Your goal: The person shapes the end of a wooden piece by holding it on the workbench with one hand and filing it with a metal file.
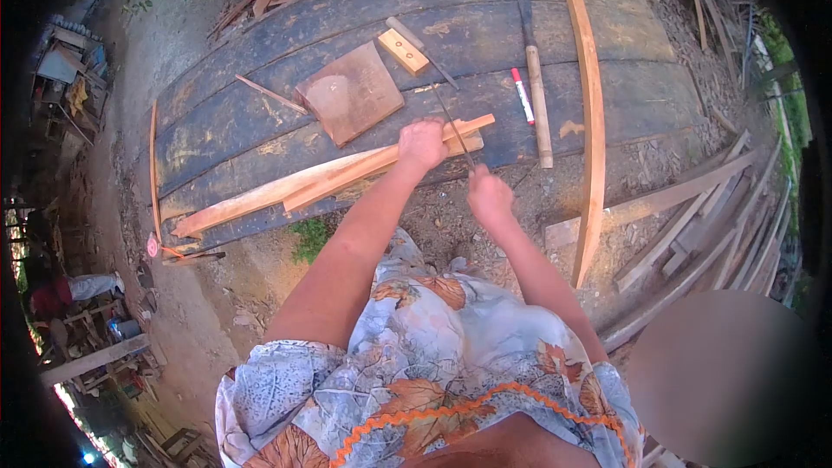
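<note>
- Right hand (490,199): fingers curled round the near end of a thin blade (446,108).
- Left hand (422,144): fingers clamped on wooden strip (345,178), just left of blade.
- Strip overlaps longer wooden piece (260,198) on dark boards (468,30); blade crosses strip near its right end.
- Beyond: brown block (351,91), red-capped marker (523,97).

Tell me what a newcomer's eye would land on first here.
Likely the centre, where the left hand grips a pale stick and the right hand holds a thin blade crossing it. Then the red-capped marker, bright on the dark planks, just left of the sickle handle.
</note>
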